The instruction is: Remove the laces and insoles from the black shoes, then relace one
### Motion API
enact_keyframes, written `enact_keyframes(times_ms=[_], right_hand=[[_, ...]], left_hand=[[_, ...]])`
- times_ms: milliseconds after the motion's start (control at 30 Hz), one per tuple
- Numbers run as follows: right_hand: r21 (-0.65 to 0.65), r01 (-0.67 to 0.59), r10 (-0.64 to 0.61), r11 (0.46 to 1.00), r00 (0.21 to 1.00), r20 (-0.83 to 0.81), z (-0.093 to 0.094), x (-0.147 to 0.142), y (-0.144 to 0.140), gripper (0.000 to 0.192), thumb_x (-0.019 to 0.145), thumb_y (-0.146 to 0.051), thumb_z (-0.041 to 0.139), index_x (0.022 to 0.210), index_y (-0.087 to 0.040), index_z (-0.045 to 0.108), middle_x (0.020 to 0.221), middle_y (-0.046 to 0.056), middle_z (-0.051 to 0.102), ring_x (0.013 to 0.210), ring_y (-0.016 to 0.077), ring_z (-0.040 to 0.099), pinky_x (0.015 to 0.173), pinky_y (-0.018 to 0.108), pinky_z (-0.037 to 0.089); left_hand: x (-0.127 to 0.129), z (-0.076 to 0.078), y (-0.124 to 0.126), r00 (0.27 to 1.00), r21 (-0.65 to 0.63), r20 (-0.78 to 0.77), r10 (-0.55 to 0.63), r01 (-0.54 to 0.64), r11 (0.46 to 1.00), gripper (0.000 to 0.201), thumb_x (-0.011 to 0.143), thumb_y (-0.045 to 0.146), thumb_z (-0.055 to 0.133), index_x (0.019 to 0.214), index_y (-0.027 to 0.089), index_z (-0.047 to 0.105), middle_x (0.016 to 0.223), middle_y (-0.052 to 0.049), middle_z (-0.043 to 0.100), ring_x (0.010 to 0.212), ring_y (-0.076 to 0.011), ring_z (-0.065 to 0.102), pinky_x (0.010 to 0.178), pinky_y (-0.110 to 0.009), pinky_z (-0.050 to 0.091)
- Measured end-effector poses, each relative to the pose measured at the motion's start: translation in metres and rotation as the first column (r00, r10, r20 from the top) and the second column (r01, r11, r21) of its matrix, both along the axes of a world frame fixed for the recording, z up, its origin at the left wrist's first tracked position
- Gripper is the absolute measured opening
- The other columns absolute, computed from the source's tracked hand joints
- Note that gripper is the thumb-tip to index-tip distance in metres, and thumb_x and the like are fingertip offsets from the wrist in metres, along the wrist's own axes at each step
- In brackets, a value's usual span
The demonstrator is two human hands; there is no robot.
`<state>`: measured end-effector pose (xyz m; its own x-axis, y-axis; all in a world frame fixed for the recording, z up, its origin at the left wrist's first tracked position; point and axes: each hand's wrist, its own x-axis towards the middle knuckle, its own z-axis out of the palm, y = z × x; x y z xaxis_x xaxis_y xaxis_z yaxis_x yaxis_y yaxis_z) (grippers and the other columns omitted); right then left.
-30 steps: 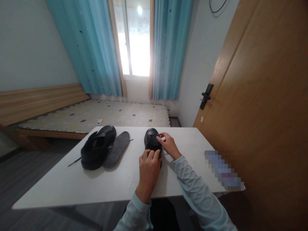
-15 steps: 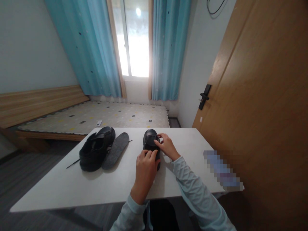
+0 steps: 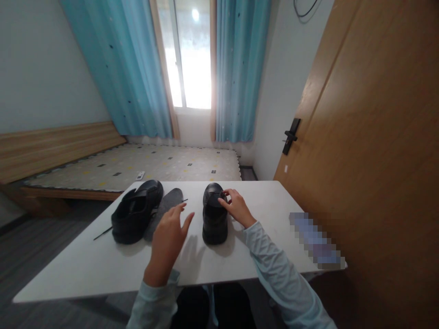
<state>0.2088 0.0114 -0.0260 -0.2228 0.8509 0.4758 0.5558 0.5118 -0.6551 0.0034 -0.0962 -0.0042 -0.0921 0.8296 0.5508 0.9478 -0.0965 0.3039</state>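
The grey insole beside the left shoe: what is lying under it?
The grey insole lies on the white table, leaning against the left shoe. A thin black lace shows beyond the shoe; whether it runs beneath is hidden.

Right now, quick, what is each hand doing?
Left hand: open, fingers spread, holding nothing, above the table.
Right hand: fingers pinched on the top of the right shoe.

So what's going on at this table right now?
A person in pale blue sleeves sits at a white table. The right hand pinches at the top of a black leather shoe standing upright. The left hand hovers open, fingers spread, between that shoe and a grey felt insole. A second black shoe lies beside the insole.
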Motion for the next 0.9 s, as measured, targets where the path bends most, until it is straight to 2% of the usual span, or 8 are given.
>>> enact_keyframes(times_ms=[100, 200, 367, 500, 700, 900], right_hand=[[-0.002, 0.006, -0.006, 1.000, 1.000, 0.004, -0.002, 0.001, 0.001, 0.028, 0.083, -0.034, 0.058, 0.104, -0.016, 0.057, 0.104, 0.009, 0.059, 0.095, 0.0184, 0.056, 0.080, 0.032, 0.049], [-0.003, 0.008, -0.008, 1.000, 1.000, 0.009, -0.002, 0.001, 0.001, 0.029, 0.083, -0.035, 0.057, 0.105, -0.016, 0.057, 0.104, 0.009, 0.058, 0.094, 0.0183, 0.056, 0.080, 0.032, 0.049], [0.006, 0.006, -0.006, 1.000, 1.000, 0.010, -0.002, 0.001, 0.001, 0.029, 0.084, -0.036, 0.056, 0.105, -0.017, 0.057, 0.104, 0.008, 0.058, 0.094, 0.0179, 0.057, 0.080, 0.032, 0.048], [0.000, 0.008, -0.008, 1.000, 1.000, 0.011, -0.002, 0.001, 0.001, 0.029, 0.085, -0.037, 0.055, 0.105, -0.016, 0.057, 0.104, 0.009, 0.058, 0.094, 0.0179, 0.056, 0.080, 0.032, 0.048], [0.007, 0.002, -0.002, 1.000, 1.000, 0.009, -0.002, 0.001, 0.000, 0.029, 0.085, -0.037, 0.055, 0.105, -0.016, 0.058, 0.104, 0.008, 0.059, 0.093, 0.0179, 0.057, 0.079, 0.032, 0.048], [0.010, 0.001, -0.001, 1.000, 1.000, 0.014, -0.004, 0.000, 0.002, 0.029, 0.085, -0.036, 0.055, 0.105, -0.016, 0.058, 0.104, 0.009, 0.059, 0.093, 0.0187, 0.057, 0.078, 0.033, 0.049]], left_hand=[[-0.024, -0.007, 0.001, 0.992, -0.064, -0.089, 0.093, -0.098, 0.993, 0.044, 0.090, 0.041, 0.042, 0.118, 0.010, 0.056, 0.111, -0.017, 0.064, 0.099, -0.0288, 0.061, 0.082, -0.037, 0.047], [-0.044, -0.018, 0.001, 0.981, -0.121, -0.138, 0.134, -0.151, 0.981, 0.044, 0.089, 0.037, 0.042, 0.119, 0.008, 0.056, 0.112, -0.019, 0.064, 0.100, -0.0294, 0.061, 0.081, -0.037, 0.047], [-0.064, -0.036, 0.001, 0.978, -0.220, -0.162, 0.133, -0.168, 0.961, 0.045, 0.088, 0.031, 0.042, 0.121, 0.004, 0.055, 0.116, -0.019, 0.063, 0.103, -0.0296, 0.060, 0.088, -0.037, 0.045], [-0.069, -0.044, 0.001, 0.980, -0.237, -0.168, 0.108, -0.146, 0.960, 0.041, 0.086, 0.026, 0.043, 0.120, 0.007, 0.057, 0.115, -0.017, 0.064, 0.099, -0.0279, 0.061, 0.089, -0.037, 0.044], [-0.068, -0.046, 0.002, 0.980, -0.312, -0.168, 0.110, -0.159, 0.937, 0.042, 0.087, 0.033, 0.044, 0.116, 0.008, 0.059, 0.109, -0.017, 0.065, 0.096, -0.0283, 0.061, 0.086, -0.038, 0.045], [-0.062, -0.035, -0.003, 0.970, -0.394, -0.194, 0.150, -0.217, 0.893, 0.040, 0.086, 0.031, 0.044, 0.119, 0.014, 0.059, 0.112, -0.013, 0.064, 0.095, -0.0279, 0.062, 0.080, -0.036, 0.046]])
